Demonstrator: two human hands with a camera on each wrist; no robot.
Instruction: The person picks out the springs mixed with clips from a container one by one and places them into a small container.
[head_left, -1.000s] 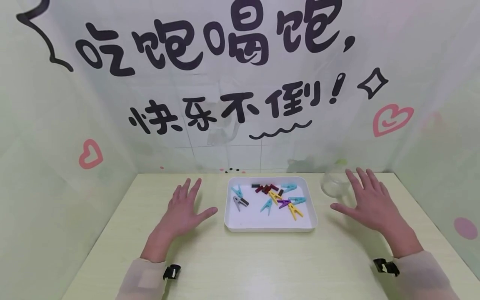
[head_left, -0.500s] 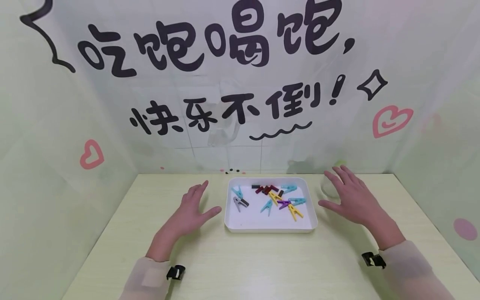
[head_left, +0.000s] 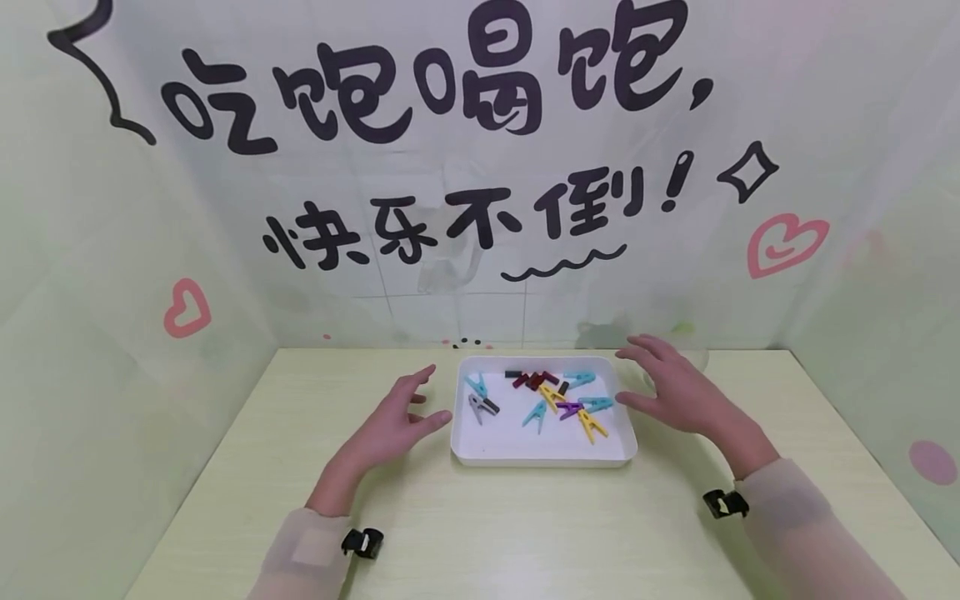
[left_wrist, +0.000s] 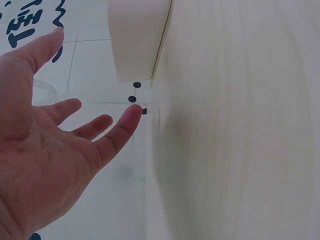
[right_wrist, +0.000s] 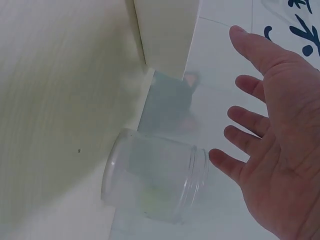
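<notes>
The person's left hand (head_left: 396, 423) is held over the table with nothing in it, fingers loosely bent and thumb pointing towards a shallow white rectangular tray (head_left: 510, 440). That tray lies between the two sets of fingers, just beyond the left thumb's tip. The right hand (head_left: 671, 385) is free as well, its fingers spread and slightly curved, the fingertips and thumb reaching to just beside the tray's near-side edge on that hand's side. From the wrist views I can see a gap between each thumb and the tray.

Inside, nearest the left fingers, are a light-blue plastic clothespin (head_left: 477, 385) and a grey plastic clothespin (head_left: 477, 409), the grey one against a small dark block (head_left: 491, 406). Closer to the right fingers, a purple plastic clothespin (head_left: 568, 411) lies among yellow and light-blue ones, a yellow plastic clothespin (head_left: 592, 427) just below it. Farther from the right thumb, towards the back rim, is a cluster of small dark-red pieces (head_left: 535, 381).

A clear, round, wide-mouthed jar (right_wrist: 150, 172) stands upright behind the right fingers, on the pale wood-grained table (head_left: 525, 533).
</notes>
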